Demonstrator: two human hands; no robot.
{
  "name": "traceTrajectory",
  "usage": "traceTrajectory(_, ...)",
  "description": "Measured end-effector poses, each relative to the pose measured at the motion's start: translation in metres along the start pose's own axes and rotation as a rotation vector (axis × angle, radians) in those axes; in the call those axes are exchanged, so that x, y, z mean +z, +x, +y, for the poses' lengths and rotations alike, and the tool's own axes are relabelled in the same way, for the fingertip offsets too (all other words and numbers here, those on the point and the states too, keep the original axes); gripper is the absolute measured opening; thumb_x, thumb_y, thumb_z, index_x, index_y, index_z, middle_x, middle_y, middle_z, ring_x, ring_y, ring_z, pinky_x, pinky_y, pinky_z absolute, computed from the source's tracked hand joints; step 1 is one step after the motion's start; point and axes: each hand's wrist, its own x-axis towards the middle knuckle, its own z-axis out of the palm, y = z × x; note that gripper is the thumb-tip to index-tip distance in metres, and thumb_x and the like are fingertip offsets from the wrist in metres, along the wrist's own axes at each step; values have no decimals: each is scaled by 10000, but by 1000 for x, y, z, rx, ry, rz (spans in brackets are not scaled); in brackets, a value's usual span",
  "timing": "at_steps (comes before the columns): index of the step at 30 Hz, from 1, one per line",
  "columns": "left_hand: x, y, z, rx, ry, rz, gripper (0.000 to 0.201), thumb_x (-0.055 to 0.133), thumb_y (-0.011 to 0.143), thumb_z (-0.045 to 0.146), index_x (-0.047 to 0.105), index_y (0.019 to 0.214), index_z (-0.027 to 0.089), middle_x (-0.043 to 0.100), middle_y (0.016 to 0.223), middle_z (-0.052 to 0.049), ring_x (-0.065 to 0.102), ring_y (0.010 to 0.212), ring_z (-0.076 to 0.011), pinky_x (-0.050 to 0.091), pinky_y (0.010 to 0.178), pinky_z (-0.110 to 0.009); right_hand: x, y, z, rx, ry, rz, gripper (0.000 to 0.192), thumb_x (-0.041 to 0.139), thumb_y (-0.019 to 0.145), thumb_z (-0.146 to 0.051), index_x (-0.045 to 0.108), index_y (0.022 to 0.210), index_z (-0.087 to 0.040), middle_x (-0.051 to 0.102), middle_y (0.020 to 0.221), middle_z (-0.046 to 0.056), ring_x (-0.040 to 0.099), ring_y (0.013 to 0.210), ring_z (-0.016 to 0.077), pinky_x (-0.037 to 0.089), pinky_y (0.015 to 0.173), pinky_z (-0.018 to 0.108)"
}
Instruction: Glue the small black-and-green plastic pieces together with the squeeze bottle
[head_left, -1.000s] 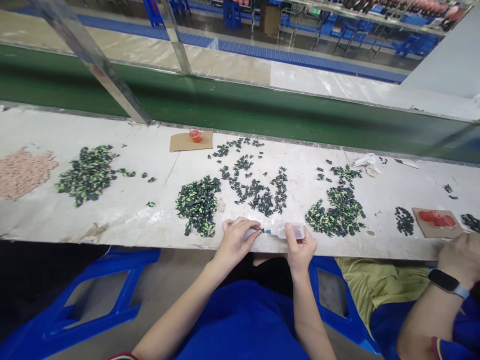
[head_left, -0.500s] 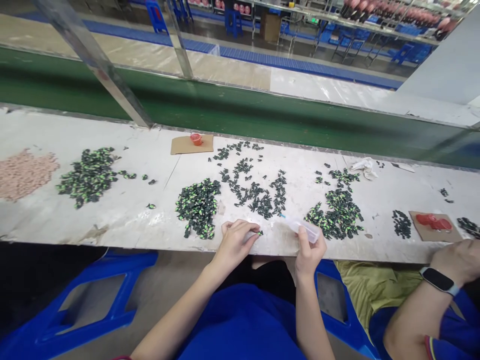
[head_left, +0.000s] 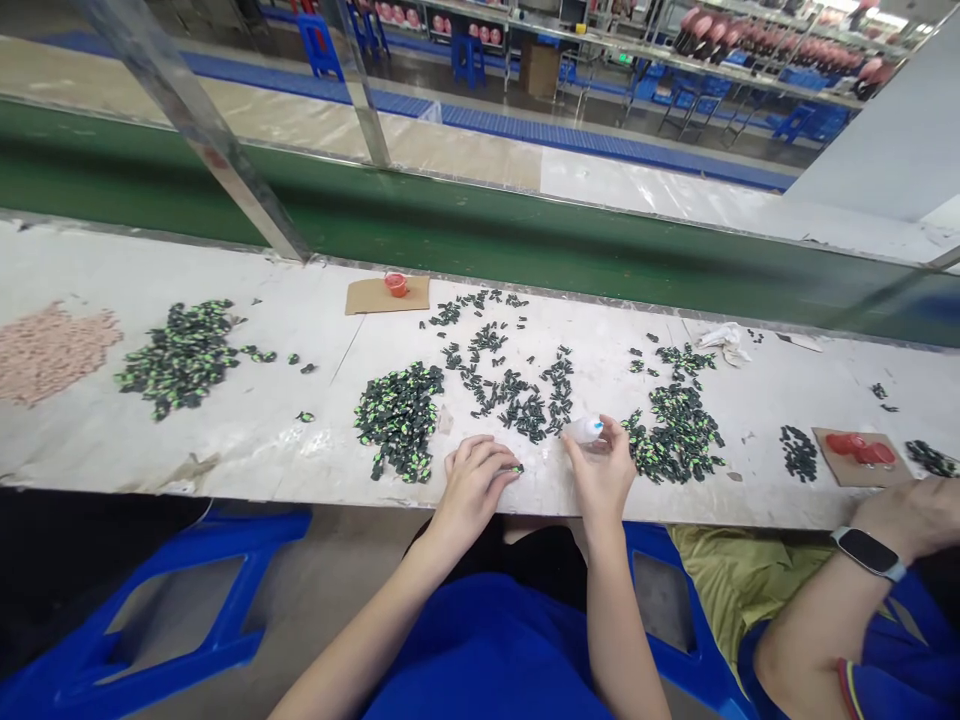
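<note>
My left hand (head_left: 474, 485) rests low over the front of the white table, thumb and fingers pinching a small black-and-green piece (head_left: 518, 468). Held in my right hand (head_left: 606, 475) is a white squeeze bottle (head_left: 582, 430); its blue tip points up and to the right. Just beyond the hands lie loose small black parts (head_left: 523, 405) in a scattered ring. A heap of black-and-green pieces (head_left: 399, 420) sits left of my left hand, and another heap (head_left: 679, 435) is right of the bottle.
A red cup (head_left: 396, 285) stands on cardboard (head_left: 361, 297) at the back. Leftward are more black-and-green pieces (head_left: 180, 355) and pink pieces (head_left: 56, 350). At right, a co-worker's arm with a watch (head_left: 870, 552) is near red cups (head_left: 859, 447). A green belt (head_left: 480, 235) runs behind the table.
My right hand has turned the squeeze bottle, its blue tip swinging from pointing left to pointing up and right. My left hand stays nearly in place with the small piece.
</note>
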Motion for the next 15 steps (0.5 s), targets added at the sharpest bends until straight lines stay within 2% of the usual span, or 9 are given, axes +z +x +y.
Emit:
traceTrajectory(4,-11,-3,-6,-42,-12,55,104,577,862,190,647,891,261,710,933,-12,521,1123,-261,339,926,-435,2,-1,0,-145,-150,37,553,683,710,-505,575,1105,-132,651,945,120,598,811,222,486,750,368)
traceTrajectory(6,-16,-4,-10,-66,-16,86,104,568,865,198,650,884,259,711,928,-15,542,1108,-260,342,924,-434,-1,-5,-4,-202,-175,108,611,702,709,-504,550,1159,-120,637,985,136,582,842,233,473,753,375)
traceTrajectory(7,-18,-4,-11,-76,-19,101,103,569,863,202,652,883,259,711,932,-17,550,1102,-260,342,926,-434,-2,-9,-7,-228,-175,156,596,711,713,-493,555,1152,-122,632,974,132,572,828,228,467,745,372)
traceTrajectory(9,-20,-4,-14,-92,-25,128,94,578,856,213,656,880,260,711,937,-18,559,1094,-259,341,935,-434,-4,-18,-13,-269,-166,209,434,693,758,-458,608,1046,-144,624,861,93,550,737,201,450,712,350)
traceTrajectory(11,-21,-4,-16,-104,-31,147,83,585,852,232,659,876,261,711,941,-21,560,1092,-260,343,937,-436,-2,-30,-19,-287,-193,136,279,621,833,-436,654,905,-169,600,724,47,530,657,175,419,686,327)
traceTrajectory(15,-22,-4,-16,-105,-31,156,89,580,858,263,667,874,264,710,939,-24,565,1081,-258,352,939,-433,13,-45,-23,-261,-370,-59,355,475,919,-459,696,861,-187,660,761,66,545,728,201,335,710,337)
